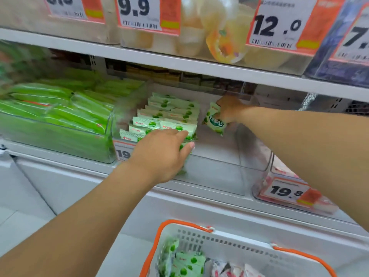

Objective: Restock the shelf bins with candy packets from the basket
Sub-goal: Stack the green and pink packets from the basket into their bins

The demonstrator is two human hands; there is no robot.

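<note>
In the head view you are mid-restock at the clear middle shelf bin [219,176]: your right hand [229,111] reaches deep toward the back of it, fingers pinched round a single green-and-white candy packet [214,121] held tilted above the bin's bare right half, while your left hand [159,154] curls over the front of the standing row of matching packets [169,116], gripping the nearest ones and bracing the row upright on the left side. The step in hand, as I judge it, is seating that packet; next you need to lower it clear of the shelf edge [199,66] overhead and stand it beside the row, starting a second file. Room is generous on the right up to the bin's clear side wall, tight above. The basket [229,238] sits below, near you, with more green packets [183,262] in its left part and pink-and-white ones to the right.
</note>
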